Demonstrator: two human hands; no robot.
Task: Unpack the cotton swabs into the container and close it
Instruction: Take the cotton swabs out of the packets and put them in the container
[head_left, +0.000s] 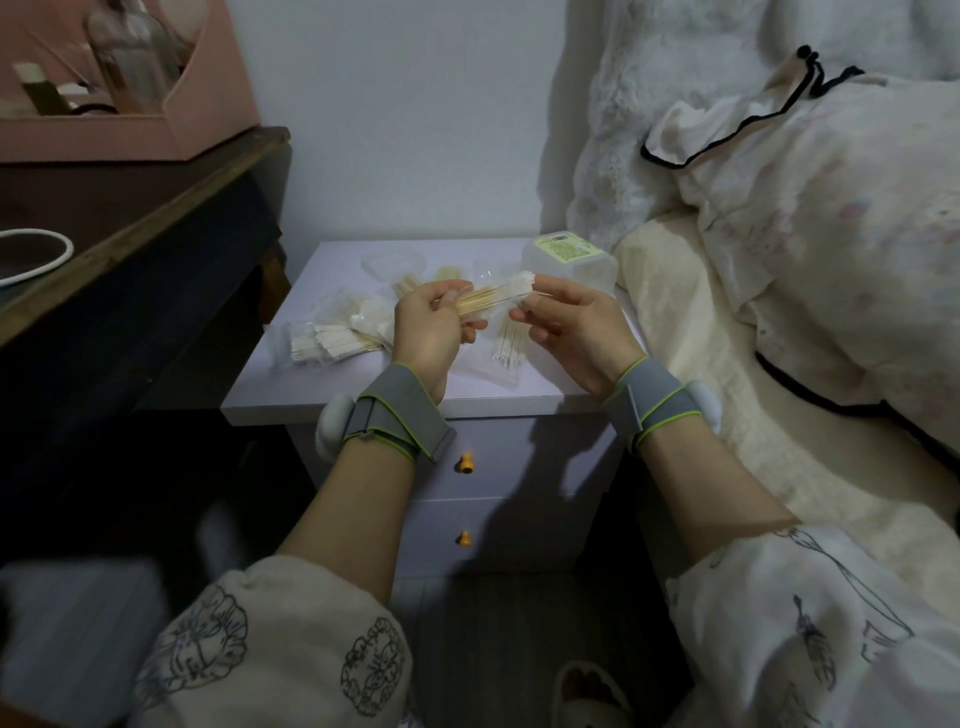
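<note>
A: We have a bundle of cotton swabs (491, 301) held between both hands just above the middle of the frame. Our left hand (431, 332) has its fingers curled round the wooden stick end; our right hand (566, 332) pinches the white cotton end, where a clear wrapper seems to sit.

B: And the container (571, 262)?

A: It stands behind our right hand, toward the upper right of the nightstand (363, 410). We cannot tell from here whether it is open; the flat clear piece (392, 262) lying up and left of our hands could be its lid.

B: So what worries us?

A: The bundle is loose sticks. If our right hand pulls the wrapper off too fast, or our left grip slackens, we judge the swabs will fan out and scatter across the top, or roll off the front edge to the floor.

B: And the other packs (332, 338)?

A: They lie in a heap left of our left hand, with one more pack (511, 343) beneath our hands. Spilled swabs could mix in with them, and a careless wrist might nudge that heap off the left edge.
</note>
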